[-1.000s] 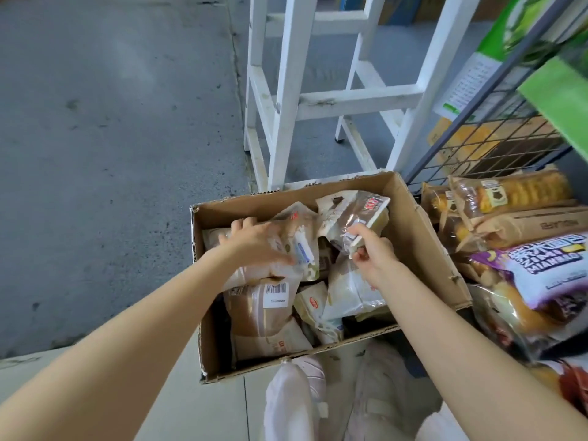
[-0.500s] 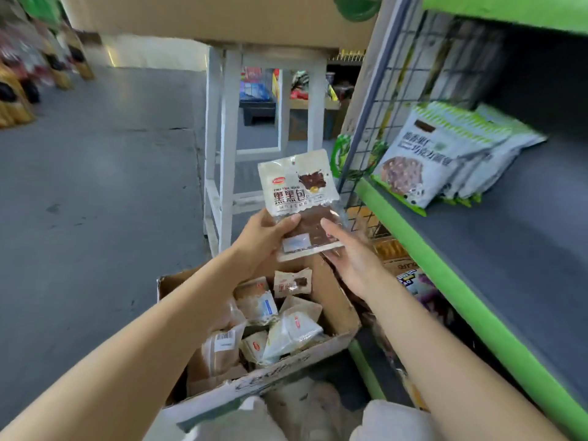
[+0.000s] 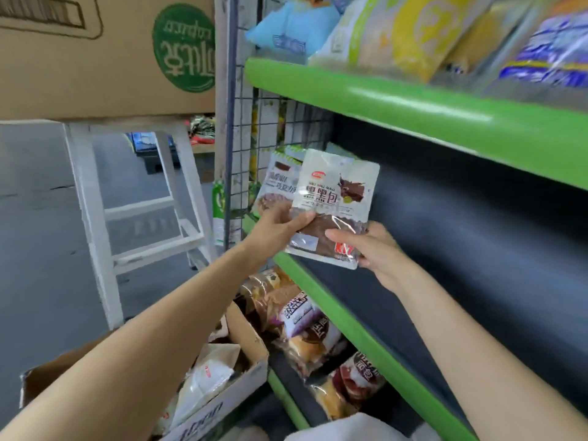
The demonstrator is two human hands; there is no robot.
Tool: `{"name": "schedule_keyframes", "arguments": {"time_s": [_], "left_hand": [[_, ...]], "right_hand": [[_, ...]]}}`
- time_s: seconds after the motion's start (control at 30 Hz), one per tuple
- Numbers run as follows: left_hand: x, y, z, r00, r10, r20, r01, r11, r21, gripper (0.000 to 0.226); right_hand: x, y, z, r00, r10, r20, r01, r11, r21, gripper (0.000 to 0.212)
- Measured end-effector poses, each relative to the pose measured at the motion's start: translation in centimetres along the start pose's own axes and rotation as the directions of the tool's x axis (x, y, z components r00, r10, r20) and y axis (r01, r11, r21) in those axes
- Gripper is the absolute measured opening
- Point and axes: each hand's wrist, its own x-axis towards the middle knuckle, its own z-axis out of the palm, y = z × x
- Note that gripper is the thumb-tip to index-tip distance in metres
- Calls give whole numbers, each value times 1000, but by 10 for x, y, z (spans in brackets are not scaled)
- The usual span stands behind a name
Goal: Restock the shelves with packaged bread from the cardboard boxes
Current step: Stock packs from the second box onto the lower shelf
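My left hand [image 3: 280, 222] and right hand [image 3: 374, 246] both pinch one bread pack [image 3: 334, 205] at the shelf [image 3: 477, 249]. The shelf looks mostly bare, and the box [image 3: 248, 345] still holds more.

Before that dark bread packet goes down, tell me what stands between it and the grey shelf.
Nothing visible. Both the left hand and right hand grip the bread packet over the green shelf edge; the bare shelf lies open behind it, and the green-trimmed packets stand to its left.

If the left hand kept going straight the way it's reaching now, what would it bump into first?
Most likely the green-trimmed bread packs standing at the shelf's left end, just beyond the left hand, which grips the chocolate bread packet. Depth is hard to judge; the wire mesh panel stands close beside them.
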Motion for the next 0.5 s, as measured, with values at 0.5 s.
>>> {"name": "schedule_keyframes", "arguments": {"time_s": [0.5], "left_hand": [[121,-55,36,978,207,1,-12,54,998,94]], "right_hand": [[137,53,-60,737,-117,-665,-169,921,-350,50]]}}
